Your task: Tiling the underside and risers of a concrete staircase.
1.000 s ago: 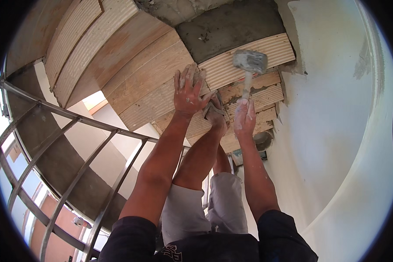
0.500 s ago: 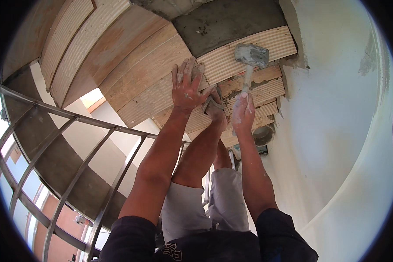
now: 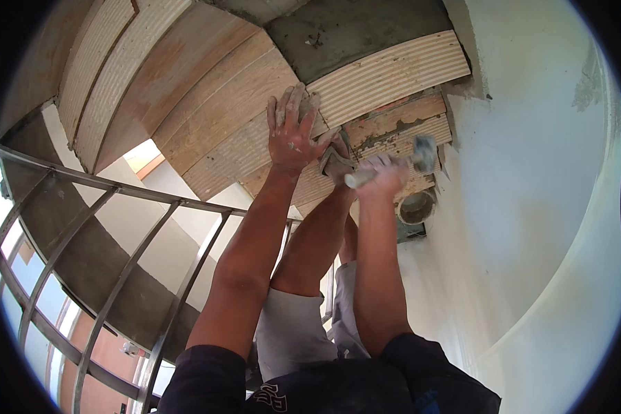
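My left hand [image 3: 293,138], spotted with grey mortar, lies open with its fingers spread on the wood-look stair covering. In my right hand [image 3: 385,178] is a mallet, gripped by its pale handle. The grey mallet head [image 3: 424,153] points right, toward the wall, and is slightly blurred. Beyond both hands a ribbed, cream-coloured tile [image 3: 393,77] spans the step, its far edge against grey wet mortar [image 3: 359,31]. My sandalled foot [image 3: 336,160] stands on the stair between the hands.
A metal railing [image 3: 145,190] curves along the left, with a drop behind it. The pale plastered wall [image 3: 524,193] rises on the right. A round, mortar-smeared container [image 3: 416,207] sits lower down, beside the wall. More wood-look treads [image 3: 214,90] fan out at the upper left.
My right hand has come down and slightly left, swinging the mallet from upright over the ribbed tile to lying sideways. My left hand stays almost in place.
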Available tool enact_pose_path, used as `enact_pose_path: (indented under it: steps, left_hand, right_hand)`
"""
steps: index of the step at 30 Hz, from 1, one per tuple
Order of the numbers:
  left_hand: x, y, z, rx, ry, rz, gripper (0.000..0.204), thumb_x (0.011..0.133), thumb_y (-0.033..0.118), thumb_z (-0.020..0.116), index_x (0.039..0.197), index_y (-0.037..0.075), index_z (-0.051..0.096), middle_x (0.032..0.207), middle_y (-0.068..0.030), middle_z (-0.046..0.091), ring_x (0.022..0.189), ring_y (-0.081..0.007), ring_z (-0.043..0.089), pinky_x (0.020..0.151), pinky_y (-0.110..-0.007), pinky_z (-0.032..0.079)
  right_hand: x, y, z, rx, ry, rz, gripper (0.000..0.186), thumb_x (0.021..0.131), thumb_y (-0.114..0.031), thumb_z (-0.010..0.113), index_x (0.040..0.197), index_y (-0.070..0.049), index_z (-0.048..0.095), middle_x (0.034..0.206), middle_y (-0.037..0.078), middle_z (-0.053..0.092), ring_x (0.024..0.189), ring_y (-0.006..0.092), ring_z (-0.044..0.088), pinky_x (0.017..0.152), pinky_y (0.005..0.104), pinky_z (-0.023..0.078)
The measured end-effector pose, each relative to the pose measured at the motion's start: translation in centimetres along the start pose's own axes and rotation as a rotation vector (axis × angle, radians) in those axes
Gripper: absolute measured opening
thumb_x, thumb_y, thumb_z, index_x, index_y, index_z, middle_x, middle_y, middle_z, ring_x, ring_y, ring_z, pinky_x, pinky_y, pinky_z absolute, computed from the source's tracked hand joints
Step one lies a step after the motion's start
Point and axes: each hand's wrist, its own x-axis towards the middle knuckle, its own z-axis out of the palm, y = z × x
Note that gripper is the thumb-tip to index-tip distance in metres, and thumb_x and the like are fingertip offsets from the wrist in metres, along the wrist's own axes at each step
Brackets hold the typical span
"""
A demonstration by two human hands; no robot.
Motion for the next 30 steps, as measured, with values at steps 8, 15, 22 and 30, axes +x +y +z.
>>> enact_pose_path:
  steps: [8,15,22,30]
  left_hand:
    - [0.1,-0.3,0.1,0.02,-0.007,0.001,0.071,0.071,0.05,0.085,0.127,0.009,0.071,0.149,-0.0179,0.053,0.137,-0.0375,0.051,0.12,-0.061,0.03]
    - [-0.2,-0.4,0.3,0.013,-0.012,-0.01,0.072,0.069,0.051,0.085,0.127,0.01,0.072,0.15,-0.0178,0.052,0.137,-0.0368,0.051,0.12,-0.061,0.03]
    - [0.2,-0.1,0.0,0.01,0.006,-0.015,0.067,0.07,0.05,0.084,0.123,0.01,0.074,0.149,-0.0182,0.053,0.137,-0.037,0.052,0.12,-0.061,0.031]
    - [-0.1,-0.2,0.3,0.012,0.003,-0.003,0.075,0.069,0.049,0.086,0.131,0.011,0.069,0.149,-0.0182,0.053,0.137,-0.0372,0.052,0.118,-0.061,0.031]
  right_hand:
    - [-3.1,0.5,-3.4,-0.276,-0.064,-0.004,0.045,0.109,-0.057,0.037,0.1,-0.015,0.05,0.065,-0.002,0.038,0.049,0.0132,0.037,0.046,0.0333,0.035]
    - [-4.5,-2.8,-3.5,-0.706,-0.325,-0.436,0.045,0.11,-0.052,0.04,0.107,-0.009,0.053,0.068,0.0,0.042,0.051,0.0087,0.041,0.044,0.0247,0.033]
    - [-0.2,-3.0,-0.3,-0.908,-0.395,-0.527,0.051,0.11,-0.049,0.043,0.11,0.001,0.055,0.077,0.001,0.048,0.066,0.0098,0.044,0.058,0.0269,0.039]
    - [-1.1,-3.0,-1.8,-0.865,-0.41,-0.459,0.055,0.11,-0.052,0.043,0.107,0.001,0.056,0.077,0.002,0.05,0.066,0.0107,0.047,0.057,0.0281,0.04]
